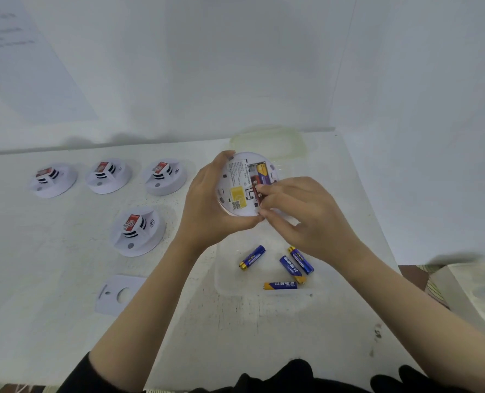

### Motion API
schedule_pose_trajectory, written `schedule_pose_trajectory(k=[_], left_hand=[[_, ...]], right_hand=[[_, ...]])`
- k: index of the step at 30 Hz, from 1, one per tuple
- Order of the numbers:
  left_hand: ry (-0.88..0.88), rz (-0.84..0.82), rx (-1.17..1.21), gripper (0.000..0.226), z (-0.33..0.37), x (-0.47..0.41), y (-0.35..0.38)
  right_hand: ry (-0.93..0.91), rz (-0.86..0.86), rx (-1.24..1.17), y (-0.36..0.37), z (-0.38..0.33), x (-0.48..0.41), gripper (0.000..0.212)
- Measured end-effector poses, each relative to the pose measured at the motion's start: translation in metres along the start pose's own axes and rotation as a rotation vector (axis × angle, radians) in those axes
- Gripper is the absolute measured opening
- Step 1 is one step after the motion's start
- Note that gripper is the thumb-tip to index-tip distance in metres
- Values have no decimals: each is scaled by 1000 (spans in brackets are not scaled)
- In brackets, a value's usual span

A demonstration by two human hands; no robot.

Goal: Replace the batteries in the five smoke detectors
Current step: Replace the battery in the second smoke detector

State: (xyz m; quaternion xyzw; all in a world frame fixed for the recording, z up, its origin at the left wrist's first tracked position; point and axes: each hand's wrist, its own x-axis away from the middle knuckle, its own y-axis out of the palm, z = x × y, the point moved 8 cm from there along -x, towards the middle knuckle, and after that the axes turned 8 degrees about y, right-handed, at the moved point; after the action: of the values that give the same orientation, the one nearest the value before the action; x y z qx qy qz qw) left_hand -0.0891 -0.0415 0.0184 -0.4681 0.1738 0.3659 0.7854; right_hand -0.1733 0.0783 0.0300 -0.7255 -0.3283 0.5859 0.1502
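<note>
White detector (237, 182), back up, sits cupped in our left hand (207, 205) over the table (51, 279); our right hand (306, 214) pinches a red battery (255, 181) in its bay at 3 o'clock. Four more detectors (138, 231) lie at 9 o'clock, four blue batteries (252, 256) at 6 in a clear tray (227, 282)

You hold one round white smoke detector (237, 191) in your left hand (207, 211), its back turned up. Its open bay shows a blue battery (263, 173) and a red battery (256, 186), which your right hand (306, 214) pinches. A row of three detectors (108, 177) and a fourth detector (138, 231) sit face-up to the left. Four loose blue-and-gold batteries (252, 257) lie nearer you.
</note>
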Motion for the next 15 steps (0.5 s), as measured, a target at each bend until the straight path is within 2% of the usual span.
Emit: schedule_pose_trajectory(k=[3,9,12,15], left_hand=[[-4,-5,14,94,1,1,0],[-15,-5,50,92,5,2,-1],[-26,14,74,93,8,3,-4],[-41,42,103,93,13,3,-10]], right_hand=[[42,6,-12,3,4,3,9],[361,57,-219,-5,19,-4,15],[606,-37,-455,2,24,-3,47],[776,-126,-864,14,22,-1,73]])
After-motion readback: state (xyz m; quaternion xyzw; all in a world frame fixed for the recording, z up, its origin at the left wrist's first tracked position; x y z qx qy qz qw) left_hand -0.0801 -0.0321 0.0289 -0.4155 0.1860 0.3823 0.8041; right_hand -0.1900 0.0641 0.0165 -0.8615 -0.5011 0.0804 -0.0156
